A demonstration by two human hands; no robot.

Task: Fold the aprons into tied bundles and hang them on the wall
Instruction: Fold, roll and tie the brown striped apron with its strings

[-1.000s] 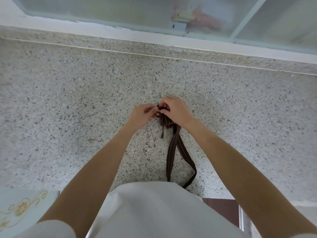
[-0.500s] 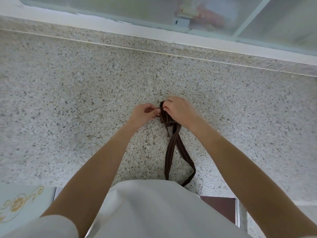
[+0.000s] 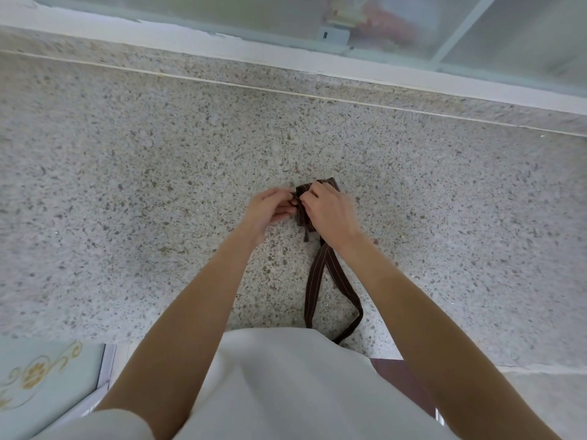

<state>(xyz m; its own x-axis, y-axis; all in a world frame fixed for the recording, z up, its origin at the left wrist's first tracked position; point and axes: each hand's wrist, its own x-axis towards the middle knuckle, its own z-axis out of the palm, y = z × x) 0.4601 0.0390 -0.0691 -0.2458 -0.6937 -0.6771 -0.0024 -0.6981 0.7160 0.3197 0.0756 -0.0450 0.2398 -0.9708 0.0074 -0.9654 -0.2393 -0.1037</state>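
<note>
Both hands, left hand (image 3: 269,208) and right hand (image 3: 330,211), pinch the apron bundle (image 3: 305,214) on the counter (image 3: 158,185)

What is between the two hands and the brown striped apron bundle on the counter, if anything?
Nothing visible. The left hand and the right hand both already hold the apron bundle on the counter. Its strap trails freely toward the person. The wall for hanging is not in view.
</note>
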